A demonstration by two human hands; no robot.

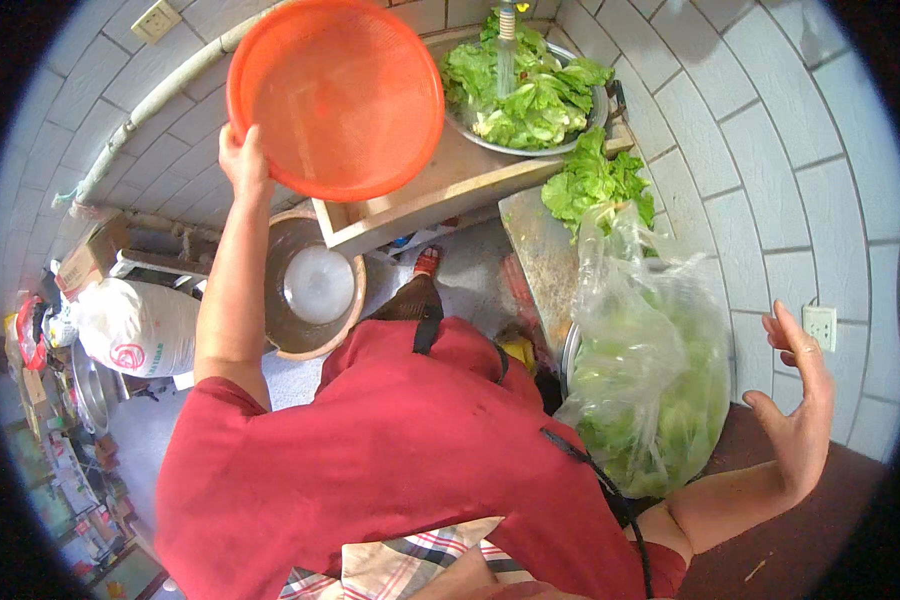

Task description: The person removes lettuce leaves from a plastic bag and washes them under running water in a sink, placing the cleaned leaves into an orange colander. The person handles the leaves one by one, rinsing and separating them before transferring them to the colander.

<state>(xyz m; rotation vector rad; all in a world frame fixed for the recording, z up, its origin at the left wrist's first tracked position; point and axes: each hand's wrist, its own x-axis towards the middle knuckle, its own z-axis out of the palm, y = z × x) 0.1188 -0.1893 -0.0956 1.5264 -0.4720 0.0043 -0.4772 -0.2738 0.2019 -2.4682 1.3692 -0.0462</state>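
My left hand (246, 163) grips the rim of an orange plastic mesh strainer basket (337, 97), which is raised at the upper left. Nothing can be made out inside it. My right hand (799, 397) is raised at the far right with its fingers apart, holding nothing, close to the tiled wall. Between my body and that hand sits a clear plastic bag (645, 360) full of green leaves. Leafy greens (596, 180) lie at its mouth. Water runs from a faucet (506, 34) onto lettuce leaves (529, 112) heaped in a metal basin (487, 142).
A raised sink edge (450, 196) runs across the front. Below it stands a brown tub (360, 300) holding cloudy water. A stained board (544, 255) lies right of it. A white sack (139, 319) is at left, and a wall outlet (819, 328) at right.
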